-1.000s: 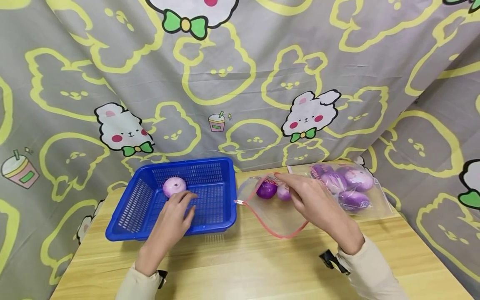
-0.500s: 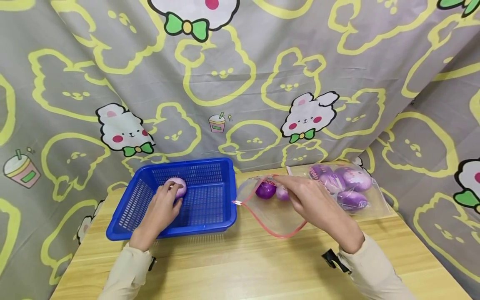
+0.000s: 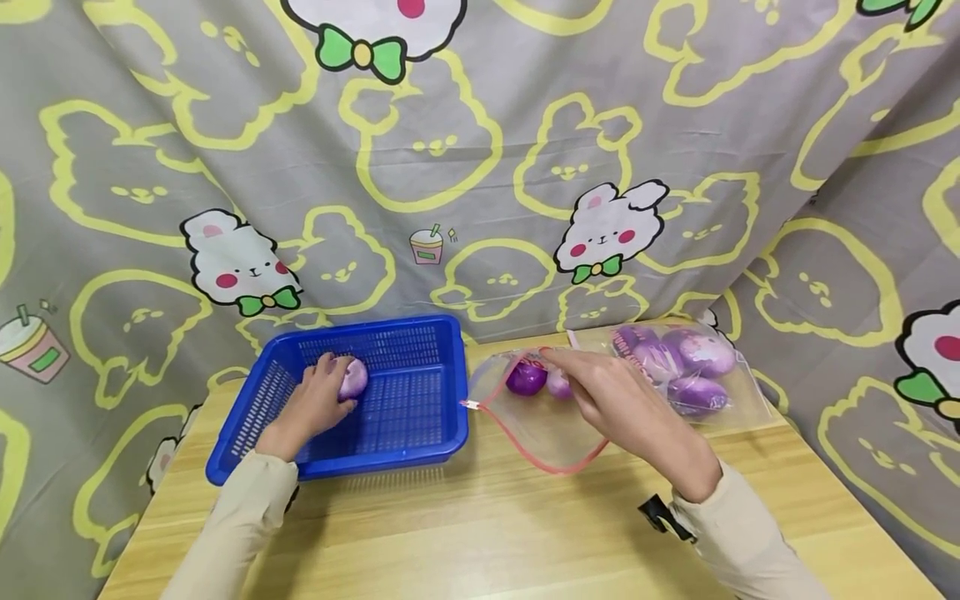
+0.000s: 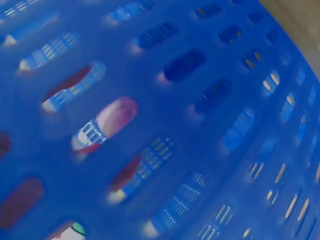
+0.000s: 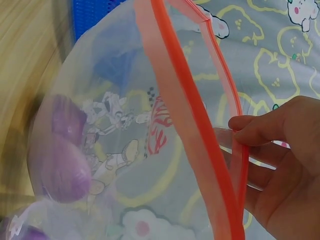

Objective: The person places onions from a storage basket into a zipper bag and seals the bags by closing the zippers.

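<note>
In the head view, my left hand [image 3: 311, 402] is inside the blue plastic basket [image 3: 378, 458], fingers curled over a pale purple onion [image 3: 355, 378]. The basket's slotted wall [image 4: 145, 95] fills the left wrist view; part of the onion [image 4: 118, 116] shows through one slot. My right hand [image 3: 618, 396] pinches the red zip edge of a clear zip bag between thumb and fingers, holding its mouth wide. Inside that bag [image 5: 115, 200] lie a dark purple onion [image 3: 526, 378] and a paler one [image 3: 558, 384], partly hidden by the hand.
Behind the right hand, a second clear bag [image 3: 750, 410] holds several purple vegetables [image 3: 697, 395]. A white slider [image 3: 471, 405] sits at the open bag's left corner, right by the basket rim. A patterned grey curtain [image 3: 465, 183] hangs behind the wooden table [image 3: 480, 533].
My left hand has moved left and farther into the basket, from beside the onion to gripping it. The right hand keeps holding the bag's edge.
</note>
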`<state>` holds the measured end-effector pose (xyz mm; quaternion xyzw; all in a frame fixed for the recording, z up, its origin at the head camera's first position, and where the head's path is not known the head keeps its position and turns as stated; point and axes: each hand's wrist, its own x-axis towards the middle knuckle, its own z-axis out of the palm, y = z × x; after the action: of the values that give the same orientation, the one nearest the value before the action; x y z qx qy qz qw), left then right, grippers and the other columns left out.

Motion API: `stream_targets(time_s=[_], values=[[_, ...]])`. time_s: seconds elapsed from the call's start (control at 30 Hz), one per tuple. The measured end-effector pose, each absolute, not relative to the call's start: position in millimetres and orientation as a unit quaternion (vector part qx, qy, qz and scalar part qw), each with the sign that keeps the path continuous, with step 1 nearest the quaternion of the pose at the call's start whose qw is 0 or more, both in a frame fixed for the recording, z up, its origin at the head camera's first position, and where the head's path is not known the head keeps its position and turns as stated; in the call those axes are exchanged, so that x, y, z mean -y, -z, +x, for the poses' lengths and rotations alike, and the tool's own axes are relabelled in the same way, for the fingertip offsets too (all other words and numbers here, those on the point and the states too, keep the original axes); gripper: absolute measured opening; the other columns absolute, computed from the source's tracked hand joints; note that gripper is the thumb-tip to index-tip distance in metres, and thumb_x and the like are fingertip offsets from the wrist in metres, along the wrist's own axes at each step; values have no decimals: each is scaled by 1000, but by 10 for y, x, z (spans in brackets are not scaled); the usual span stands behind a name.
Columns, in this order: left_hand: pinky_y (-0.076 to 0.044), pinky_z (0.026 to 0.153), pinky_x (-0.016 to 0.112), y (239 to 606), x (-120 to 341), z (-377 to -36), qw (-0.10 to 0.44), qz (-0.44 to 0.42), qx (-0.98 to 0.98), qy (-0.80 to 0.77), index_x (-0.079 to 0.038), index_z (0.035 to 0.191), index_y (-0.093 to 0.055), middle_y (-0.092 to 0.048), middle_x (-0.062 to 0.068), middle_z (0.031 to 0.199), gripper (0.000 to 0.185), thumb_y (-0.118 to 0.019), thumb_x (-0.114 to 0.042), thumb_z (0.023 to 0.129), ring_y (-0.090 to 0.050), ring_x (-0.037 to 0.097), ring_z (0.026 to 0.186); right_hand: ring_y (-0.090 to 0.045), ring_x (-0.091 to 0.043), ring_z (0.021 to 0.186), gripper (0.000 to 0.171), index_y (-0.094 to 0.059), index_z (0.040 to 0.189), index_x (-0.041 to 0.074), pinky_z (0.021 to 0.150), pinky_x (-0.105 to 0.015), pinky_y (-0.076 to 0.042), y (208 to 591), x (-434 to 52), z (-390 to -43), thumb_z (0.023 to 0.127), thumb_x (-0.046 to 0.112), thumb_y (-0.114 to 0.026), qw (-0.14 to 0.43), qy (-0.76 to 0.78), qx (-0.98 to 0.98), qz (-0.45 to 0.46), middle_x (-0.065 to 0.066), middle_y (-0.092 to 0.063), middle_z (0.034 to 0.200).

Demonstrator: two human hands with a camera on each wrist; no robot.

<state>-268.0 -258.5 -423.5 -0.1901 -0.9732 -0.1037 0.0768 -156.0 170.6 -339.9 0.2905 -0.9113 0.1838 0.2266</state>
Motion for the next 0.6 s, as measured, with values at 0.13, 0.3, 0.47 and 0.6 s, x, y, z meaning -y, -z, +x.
stream_targets(time_s=[0.13,0.3,0.47,0.6], values=[[-45,83,73,4236,2571,-2705,19,-173,981,90,5,140,-45,-36,37,141,71,-80,-12,80,-44,66,113,-69,-27,105,38,-65,131,10,81,-44,-57,3405,-1708,-1554,94,1,-61,224,-183,912,291,-7,-70,120],[-49,75,66,4213,2566,-2762,75,-161,981,80,6,123,-51,-53,32,116,57,-80,-10,77,-57,56,95,-68,-28,106,38,-65,131,9,85,-44,-56,3402,-1698,-1554,94,0,-61,215,-193,912,292,-8,-70,122],[-50,77,61,4213,2542,-2831,50,-167,974,144,3,123,-51,-62,32,106,55,-80,-14,80,-62,50,93,-69,-27,105,37,-65,130,7,86,-43,-56,3386,-1689,-1561,94,0,-60,208,-199,911,296,-8,-70,120],[-50,81,59,4253,2524,-2826,14,-192,964,184,3,127,-52,-64,32,107,58,-81,-16,81,-63,47,97,-70,-25,101,37,-64,130,7,85,-40,-57,3408,-1676,-1553,95,0,-59,203,-204,908,304,-8,-70,120]])
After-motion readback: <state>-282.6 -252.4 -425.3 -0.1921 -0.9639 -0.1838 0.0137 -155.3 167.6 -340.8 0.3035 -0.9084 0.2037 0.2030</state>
